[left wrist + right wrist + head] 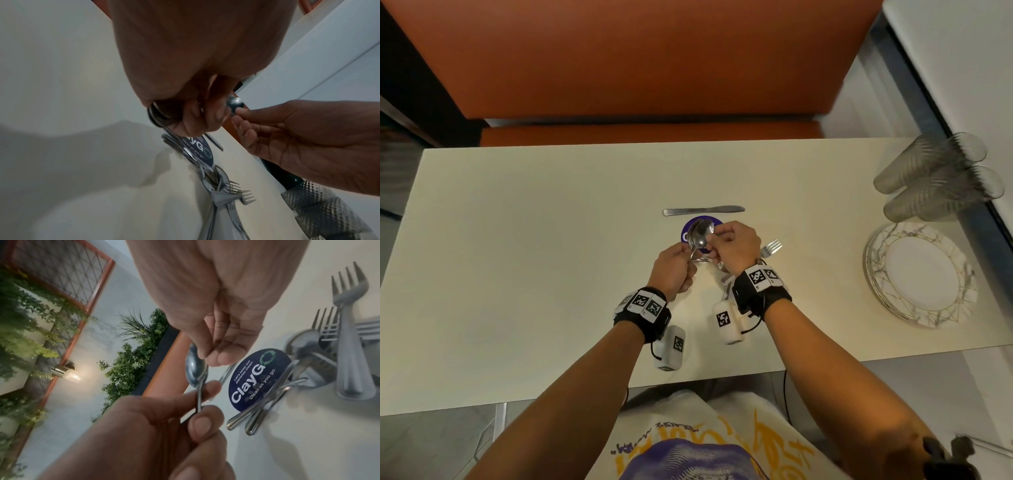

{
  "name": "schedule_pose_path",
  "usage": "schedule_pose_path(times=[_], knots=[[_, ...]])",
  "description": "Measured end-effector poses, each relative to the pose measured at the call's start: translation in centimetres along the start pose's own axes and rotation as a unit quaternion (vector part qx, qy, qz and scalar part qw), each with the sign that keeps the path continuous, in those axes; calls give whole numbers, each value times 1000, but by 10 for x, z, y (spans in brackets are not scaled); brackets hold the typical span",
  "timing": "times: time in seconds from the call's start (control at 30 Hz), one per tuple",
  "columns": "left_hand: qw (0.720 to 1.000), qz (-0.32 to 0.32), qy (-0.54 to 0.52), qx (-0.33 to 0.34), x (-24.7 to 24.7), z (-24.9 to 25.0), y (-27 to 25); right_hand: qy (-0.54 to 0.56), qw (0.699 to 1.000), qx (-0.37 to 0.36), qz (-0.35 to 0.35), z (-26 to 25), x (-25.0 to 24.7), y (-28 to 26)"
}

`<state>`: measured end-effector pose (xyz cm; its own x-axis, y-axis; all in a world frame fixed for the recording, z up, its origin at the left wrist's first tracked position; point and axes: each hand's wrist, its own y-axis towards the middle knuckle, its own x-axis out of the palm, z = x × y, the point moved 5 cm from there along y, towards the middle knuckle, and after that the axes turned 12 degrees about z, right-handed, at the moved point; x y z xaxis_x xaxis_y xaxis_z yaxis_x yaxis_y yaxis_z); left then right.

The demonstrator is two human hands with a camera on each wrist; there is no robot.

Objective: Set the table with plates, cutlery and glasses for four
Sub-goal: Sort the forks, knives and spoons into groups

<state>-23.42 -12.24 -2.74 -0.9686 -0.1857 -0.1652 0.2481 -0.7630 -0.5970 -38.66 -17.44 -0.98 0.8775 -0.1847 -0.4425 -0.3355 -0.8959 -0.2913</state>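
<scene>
Over the middle of the cream table (517, 240), my left hand (688, 255) grips the handles of two steel spoons (700, 236) held upright. My right hand (714, 236) pinches the rim of their bowls from the right. The right wrist view shows the spoon bowl (195, 368) between my right fingertips (220, 358), with my left thumb (203, 421) on the handle below. Under my hands a heap of loose cutlery (308, 363) with forks (347, 321) lies on a round blue sticker (259, 378). A knife (703, 210) lies alone just beyond.
A stack of marbled plates (921, 274) sits at the table's right end. Textured glasses (935, 178) stand behind the plates. An orange bench (637, 61) runs along the far side. One fork (770, 248) sticks out right of my right hand.
</scene>
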Motion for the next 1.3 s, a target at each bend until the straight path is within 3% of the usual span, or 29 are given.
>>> schedule_pose_path(times=[0.23, 0.5, 0.67, 0.97, 1.3], knots=[[999, -37, -17, -21, 4, 4, 0, -72, 994, -86, -15, -2, 1, 9], [999, -32, -2, 13, 18, 1, 13, -61, 992, -99, -42, -3, -12, 21], [1000, -7, 21, 2, 19, -3, 24, -86, 993, -77, -11, 10, -34, 47], [1000, 12, 19, -4, 22, -4, 35, -309, 948, -50, -55, 50, -29, 71], [999, 36, 15, -7, 19, -2, 44, -404, 908, -53, -98, 50, -2, 75]])
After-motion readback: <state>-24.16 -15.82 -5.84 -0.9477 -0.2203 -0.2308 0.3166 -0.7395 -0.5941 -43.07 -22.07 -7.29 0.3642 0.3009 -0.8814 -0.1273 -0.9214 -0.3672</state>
